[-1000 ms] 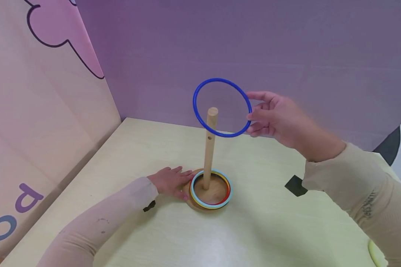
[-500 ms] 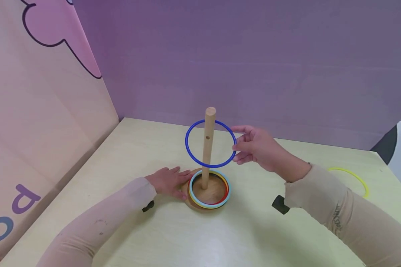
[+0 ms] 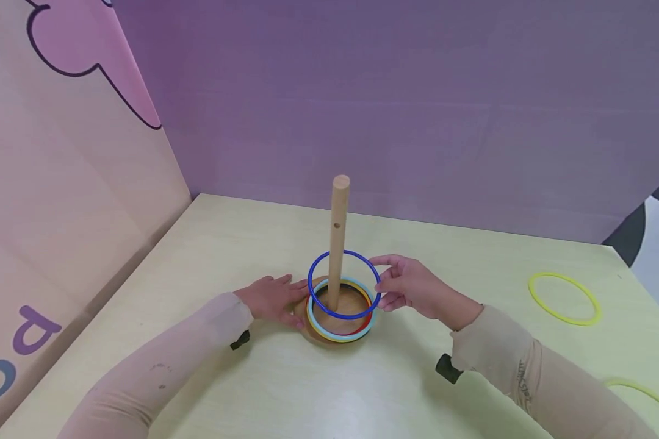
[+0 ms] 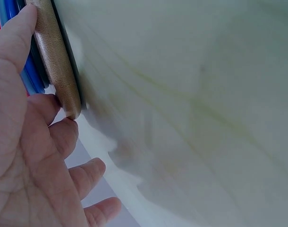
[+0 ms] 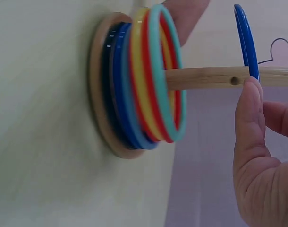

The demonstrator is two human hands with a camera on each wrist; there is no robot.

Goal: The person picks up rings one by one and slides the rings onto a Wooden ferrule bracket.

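Right hand pinches thin dark-blue plastic ring, held around upright wooden peg, above the stacked coloured rings. Left hand lies flat, fingers straight, against round wooden base. Wall panel letters "P", "O"; sleeve print unreadable. Right wrist view alone shows red, yellow, light-blue rings edge-on. Yellow ring lies well apart on pale table.

Staged play corner, likely a children's activity or recording booth.
We note a pale table boxed in by a purple backdrop behind it, a cartoon-lettered pink panel to its left, and toy rings on it.
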